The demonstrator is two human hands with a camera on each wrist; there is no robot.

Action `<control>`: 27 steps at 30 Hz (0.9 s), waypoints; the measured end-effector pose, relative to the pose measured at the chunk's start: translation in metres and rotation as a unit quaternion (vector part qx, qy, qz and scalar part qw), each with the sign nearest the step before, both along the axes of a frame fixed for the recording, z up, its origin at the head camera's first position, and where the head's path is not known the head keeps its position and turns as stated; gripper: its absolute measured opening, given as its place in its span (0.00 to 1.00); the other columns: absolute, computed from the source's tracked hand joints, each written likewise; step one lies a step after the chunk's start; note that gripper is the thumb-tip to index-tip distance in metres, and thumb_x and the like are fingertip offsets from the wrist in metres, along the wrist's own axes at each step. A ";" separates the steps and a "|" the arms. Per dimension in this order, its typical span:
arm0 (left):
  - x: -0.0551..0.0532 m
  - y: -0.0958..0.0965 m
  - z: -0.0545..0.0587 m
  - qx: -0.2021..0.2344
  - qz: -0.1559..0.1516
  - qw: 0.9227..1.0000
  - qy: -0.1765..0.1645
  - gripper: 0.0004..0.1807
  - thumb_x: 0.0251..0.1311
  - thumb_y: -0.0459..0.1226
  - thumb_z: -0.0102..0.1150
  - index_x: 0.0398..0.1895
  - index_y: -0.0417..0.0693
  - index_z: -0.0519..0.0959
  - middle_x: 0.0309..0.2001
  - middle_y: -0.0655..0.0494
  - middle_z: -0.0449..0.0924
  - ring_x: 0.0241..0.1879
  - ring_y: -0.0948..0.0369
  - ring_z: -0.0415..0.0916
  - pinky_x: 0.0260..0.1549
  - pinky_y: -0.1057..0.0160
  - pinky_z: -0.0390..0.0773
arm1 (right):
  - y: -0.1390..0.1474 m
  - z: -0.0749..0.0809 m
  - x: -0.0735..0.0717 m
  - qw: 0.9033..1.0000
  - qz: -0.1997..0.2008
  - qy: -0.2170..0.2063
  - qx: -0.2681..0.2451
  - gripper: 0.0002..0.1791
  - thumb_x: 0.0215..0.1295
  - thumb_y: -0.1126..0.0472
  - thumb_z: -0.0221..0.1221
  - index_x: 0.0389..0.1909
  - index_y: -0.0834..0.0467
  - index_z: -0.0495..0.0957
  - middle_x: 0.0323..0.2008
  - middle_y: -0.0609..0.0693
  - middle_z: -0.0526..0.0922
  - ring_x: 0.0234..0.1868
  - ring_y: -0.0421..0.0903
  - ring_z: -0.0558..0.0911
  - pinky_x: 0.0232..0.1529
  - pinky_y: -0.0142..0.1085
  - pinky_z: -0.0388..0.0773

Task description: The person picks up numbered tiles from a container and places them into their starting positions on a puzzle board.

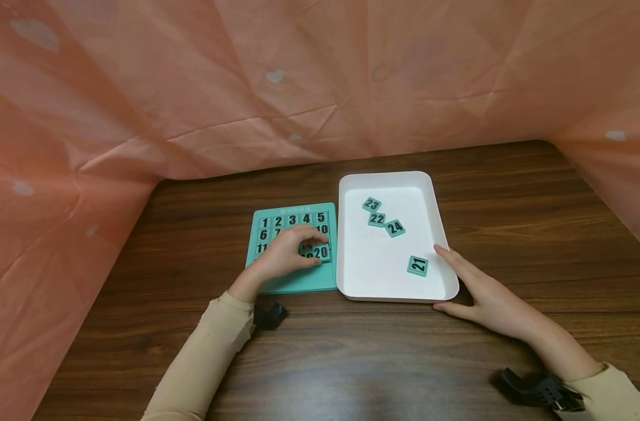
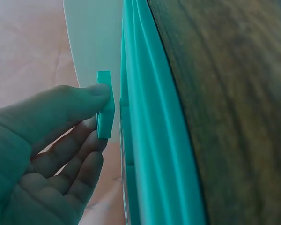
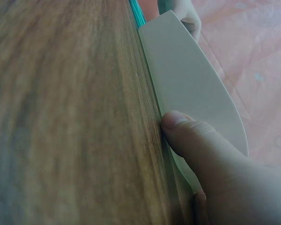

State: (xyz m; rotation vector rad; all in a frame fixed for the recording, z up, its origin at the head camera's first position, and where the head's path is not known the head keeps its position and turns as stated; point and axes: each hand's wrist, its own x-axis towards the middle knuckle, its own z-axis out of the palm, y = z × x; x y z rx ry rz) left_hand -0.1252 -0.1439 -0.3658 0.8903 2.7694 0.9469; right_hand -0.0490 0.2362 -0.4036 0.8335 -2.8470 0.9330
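Note:
My left hand (image 1: 285, 254) is over the teal number board (image 1: 298, 283), pinching the number 20 tile (image 1: 322, 252) between thumb and fingers. In the left wrist view this tile (image 2: 106, 123) stands a small gap away from the board's face. Rows of numbered tiles lie in the board, partly hidden under the hand. Against the near right corner of the white tray (image 1: 372, 286) rests my right hand (image 1: 490, 298), its thumb at the front wall and its fingers stretched along the right side. The right wrist view has the thumb (image 3: 196, 140) on the tray's outer wall.
Inside the tray lie the loose tiles 23 (image 1: 372, 204), 22 (image 1: 376, 219), 24 (image 1: 395, 228) and 21 (image 1: 418, 266). The tray stands directly right of the board on a dark wooden table (image 1: 351, 362). A pink cloth (image 1: 320, 88) hangs behind and at the sides.

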 end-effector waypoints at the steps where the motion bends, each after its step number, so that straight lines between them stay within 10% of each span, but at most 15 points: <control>1: 0.000 0.000 0.000 0.003 -0.003 1.000 0.001 0.18 0.51 0.33 0.71 0.48 0.45 0.81 0.45 0.56 0.79 0.45 0.62 0.75 0.46 0.63 0.75 | 0.000 0.000 0.000 1.000 0.000 -0.001 0.000 0.55 0.53 0.49 0.70 0.76 0.49 0.45 0.71 0.63 0.55 0.65 0.65 0.63 0.50 0.58 0.69; 27: -0.001 0.007 -0.005 -0.064 -0.020 0.997 0.029 0.14 0.54 0.34 0.69 0.45 0.44 0.83 0.44 0.56 0.79 0.45 0.61 0.74 0.45 0.62 0.75 | 0.002 0.000 -0.001 1.000 0.003 0.010 0.009 0.55 0.53 0.49 0.70 0.76 0.49 0.45 0.71 0.60 0.55 0.66 0.60 0.63 0.51 0.53 0.70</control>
